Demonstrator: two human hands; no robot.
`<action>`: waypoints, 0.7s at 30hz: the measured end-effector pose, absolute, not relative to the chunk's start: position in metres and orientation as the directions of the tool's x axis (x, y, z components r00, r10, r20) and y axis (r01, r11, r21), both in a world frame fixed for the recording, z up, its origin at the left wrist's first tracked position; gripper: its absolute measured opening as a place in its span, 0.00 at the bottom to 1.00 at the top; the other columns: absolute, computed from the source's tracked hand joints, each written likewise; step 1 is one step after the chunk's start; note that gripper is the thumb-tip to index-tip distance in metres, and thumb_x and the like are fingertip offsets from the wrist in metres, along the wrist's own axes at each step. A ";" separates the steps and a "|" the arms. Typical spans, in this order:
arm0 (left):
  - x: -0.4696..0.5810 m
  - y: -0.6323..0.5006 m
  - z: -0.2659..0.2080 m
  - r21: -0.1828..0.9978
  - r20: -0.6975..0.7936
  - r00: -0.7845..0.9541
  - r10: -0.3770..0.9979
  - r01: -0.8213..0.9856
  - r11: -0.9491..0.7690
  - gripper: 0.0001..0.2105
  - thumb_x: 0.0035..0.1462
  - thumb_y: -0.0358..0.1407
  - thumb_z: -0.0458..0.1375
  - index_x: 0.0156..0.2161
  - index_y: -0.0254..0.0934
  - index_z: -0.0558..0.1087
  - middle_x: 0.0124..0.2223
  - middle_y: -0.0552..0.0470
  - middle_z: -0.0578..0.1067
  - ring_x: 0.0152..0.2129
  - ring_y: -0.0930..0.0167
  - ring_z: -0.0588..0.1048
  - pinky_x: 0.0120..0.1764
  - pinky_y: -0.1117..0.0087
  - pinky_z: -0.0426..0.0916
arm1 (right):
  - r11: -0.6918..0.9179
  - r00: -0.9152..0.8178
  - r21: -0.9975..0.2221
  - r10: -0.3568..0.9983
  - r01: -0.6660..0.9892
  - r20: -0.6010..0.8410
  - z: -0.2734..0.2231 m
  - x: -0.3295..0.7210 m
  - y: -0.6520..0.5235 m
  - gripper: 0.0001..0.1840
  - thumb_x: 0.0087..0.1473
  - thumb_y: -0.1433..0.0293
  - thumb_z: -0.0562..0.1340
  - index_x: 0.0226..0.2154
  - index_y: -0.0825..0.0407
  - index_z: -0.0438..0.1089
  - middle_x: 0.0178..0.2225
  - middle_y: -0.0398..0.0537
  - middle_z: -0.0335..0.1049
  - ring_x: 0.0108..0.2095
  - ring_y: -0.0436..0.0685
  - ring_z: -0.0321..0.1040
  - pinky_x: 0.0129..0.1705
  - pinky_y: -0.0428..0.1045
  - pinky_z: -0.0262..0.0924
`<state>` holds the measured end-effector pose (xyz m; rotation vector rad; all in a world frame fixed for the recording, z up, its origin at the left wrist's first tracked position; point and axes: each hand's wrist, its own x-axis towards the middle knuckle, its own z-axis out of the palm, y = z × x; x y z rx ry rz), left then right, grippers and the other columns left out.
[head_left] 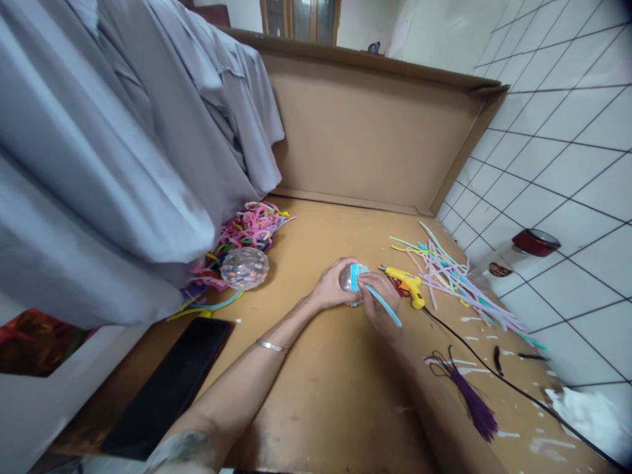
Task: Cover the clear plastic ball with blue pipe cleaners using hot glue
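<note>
My left hand (332, 284) is wrapped round a small clear ball (347, 279) with rows of light blue strip across its side. In my right hand (382, 304) a light blue pipe cleaner (388, 308) is pinched against the ball, its loose end sticking out toward the lower right. Just right of that hand lies a yellow glue gun (407, 284) with a red trigger, its nozzle pointing left. My fingers hide part of the ball.
Loose pipe cleaners (444, 276) lie beside a clear jar with a red lid (536, 241). A patterned clear ball (245, 268) sits by a colourful pile (257, 224). A black phone (170, 388), purple thread bundle (474, 401), white tissue (585, 415) and black cord (469, 349) surround my arms.
</note>
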<state>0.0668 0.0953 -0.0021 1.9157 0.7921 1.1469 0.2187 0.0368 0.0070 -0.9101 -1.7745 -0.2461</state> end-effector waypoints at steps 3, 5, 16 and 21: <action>0.067 0.096 -0.003 0.843 0.440 0.405 0.802 0.122 -0.524 0.32 0.36 0.33 0.67 0.52 0.36 0.69 0.52 0.45 0.74 0.50 0.58 0.73 0.57 0.58 0.67 | 0.658 -0.108 -0.282 0.486 0.698 0.867 0.007 0.217 0.036 0.08 0.59 0.75 0.59 0.37 0.49 0.72 0.36 0.51 0.78 0.39 0.57 0.75 0.43 0.55 0.70; 0.067 0.097 -0.004 0.845 0.439 0.406 0.802 0.117 -0.522 0.32 0.36 0.33 0.67 0.52 0.36 0.69 0.51 0.45 0.74 0.50 0.59 0.73 0.56 0.58 0.67 | 0.659 -0.101 -0.283 0.481 0.697 0.871 0.007 0.216 0.035 0.07 0.59 0.75 0.59 0.37 0.49 0.72 0.36 0.51 0.78 0.39 0.57 0.75 0.44 0.56 0.70; 0.066 0.096 -0.002 0.845 0.427 0.416 0.803 0.135 -0.518 0.31 0.37 0.33 0.66 0.52 0.37 0.69 0.52 0.46 0.74 0.50 0.60 0.74 0.56 0.59 0.67 | 0.699 -0.111 -0.237 0.413 0.675 0.904 0.003 0.212 0.038 0.08 0.60 0.74 0.58 0.37 0.50 0.73 0.34 0.51 0.78 0.38 0.57 0.76 0.43 0.56 0.72; 0.066 0.096 -0.004 0.858 0.411 0.398 0.820 0.136 -0.496 0.33 0.36 0.32 0.66 0.53 0.38 0.68 0.52 0.46 0.74 0.50 0.60 0.74 0.56 0.59 0.67 | 0.689 -0.116 -0.240 0.427 0.684 0.897 0.004 0.212 0.036 0.09 0.61 0.73 0.58 0.38 0.50 0.74 0.35 0.51 0.79 0.39 0.57 0.76 0.44 0.56 0.72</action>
